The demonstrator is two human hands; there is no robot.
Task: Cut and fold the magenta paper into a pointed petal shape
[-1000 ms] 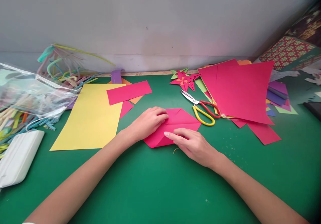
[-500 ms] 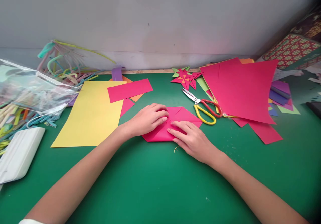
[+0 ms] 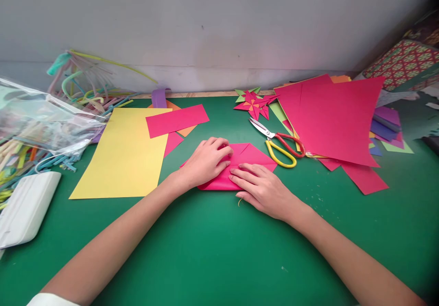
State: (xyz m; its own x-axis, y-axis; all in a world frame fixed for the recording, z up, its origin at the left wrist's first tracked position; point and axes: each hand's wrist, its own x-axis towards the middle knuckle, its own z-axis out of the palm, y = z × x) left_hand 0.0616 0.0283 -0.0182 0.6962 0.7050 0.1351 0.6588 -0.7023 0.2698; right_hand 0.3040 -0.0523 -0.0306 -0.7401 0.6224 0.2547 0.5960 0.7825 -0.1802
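A folded sheet of pink-red paper [image 3: 254,154] with crease lines and pointed ends lies flat on the green tabletop [image 3: 212,246]. Across its left part rests my left hand [image 3: 206,163], fingers bent but apart, the tips touching the paper. My right hand [image 3: 263,188] lies over the lower right part with its fingers stretched out and pressing down on the surface. The thumb reaches the near edge. Both hands cover much of the sheet. Just beyond its right point lie scissors [image 3: 270,136] with one red and one yellow handle.
Yellow paper [image 3: 121,155] lies left, overlapped by a red strip [image 3: 178,120]. Folded paper stars [image 3: 254,104] sit at the back. Large red sheets [image 3: 332,118] are stacked right. Pipe cleaners [image 3: 20,159], a plastic bag [image 3: 44,118] and a white case [image 3: 29,210] occupy the left side.
My left hand has shifted slightly to the right over the pink-red paper. My right hand stays almost in place, with its fingers a little straighter.
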